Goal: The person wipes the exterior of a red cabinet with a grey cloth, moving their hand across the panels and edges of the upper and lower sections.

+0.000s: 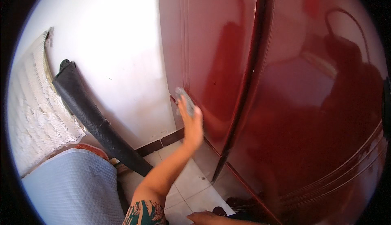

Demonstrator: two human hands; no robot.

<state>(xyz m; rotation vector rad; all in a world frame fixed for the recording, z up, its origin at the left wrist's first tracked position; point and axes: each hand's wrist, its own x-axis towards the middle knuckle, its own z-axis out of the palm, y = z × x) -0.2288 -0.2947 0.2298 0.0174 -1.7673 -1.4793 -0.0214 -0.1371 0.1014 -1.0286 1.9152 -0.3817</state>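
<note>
My left hand (pixel 193 128) reaches up and forward, its fingers pressing a crumpled grey cloth (pixel 185 101) against the lower left of a glossy dark red cabinet (pixel 222 68). Both hand and cloth are slightly blurred. A patterned green and orange sleeve (pixel 146 213) covers my left upper arm. At the lower edge lies my right hand (pixel 205 217), cut off by the picture, its fingers pointing left and apparently stretched out. Nothing shows in it.
A long black padded roll (pixel 91 107) leans on the white wall (pixel 118 50). Left of it are a white lace cover (pixel 45 111) and a light blue quilted cover (pixel 77 180). Pale floor tiles (pixel 191 184) run along the cabinet's base. A dark round object (pixel 220 211) sits near my right hand.
</note>
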